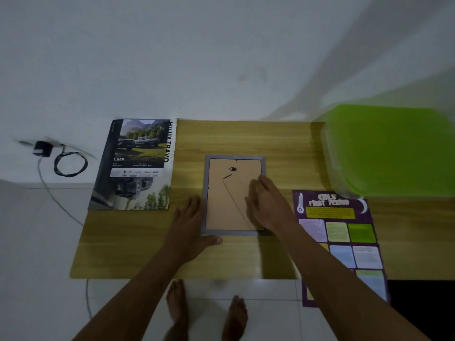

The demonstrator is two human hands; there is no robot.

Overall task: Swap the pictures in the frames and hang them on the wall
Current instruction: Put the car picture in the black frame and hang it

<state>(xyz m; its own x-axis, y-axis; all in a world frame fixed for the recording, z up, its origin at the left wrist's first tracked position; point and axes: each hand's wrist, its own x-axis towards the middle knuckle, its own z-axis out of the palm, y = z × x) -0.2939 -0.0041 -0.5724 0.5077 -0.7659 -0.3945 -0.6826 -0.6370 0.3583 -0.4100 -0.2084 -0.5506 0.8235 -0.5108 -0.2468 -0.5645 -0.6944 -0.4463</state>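
A grey picture frame [235, 158] lies face down in the middle of the wooden table [246, 139], its brown backing board [229, 203] with a stand leg and a small hanger facing up. My left hand [189, 225] rests flat against the frame's left edge, thumb along its bottom rail. Over the backing's right side lies my right hand [267, 205], fingers reaching to the frame's right edge. A truck brochure [138, 163] lies to the left of the frame. A purple poster [342, 242] lies to the right, hanging over the table's front edge.
A green-lidded plastic box [389, 148] stands at the table's back right. The white wall [197, 57] rises directly behind the table. On the floor at left lie a black charger [43, 148] and a coiled cable [70, 163]. My bare feet stand below the front edge.
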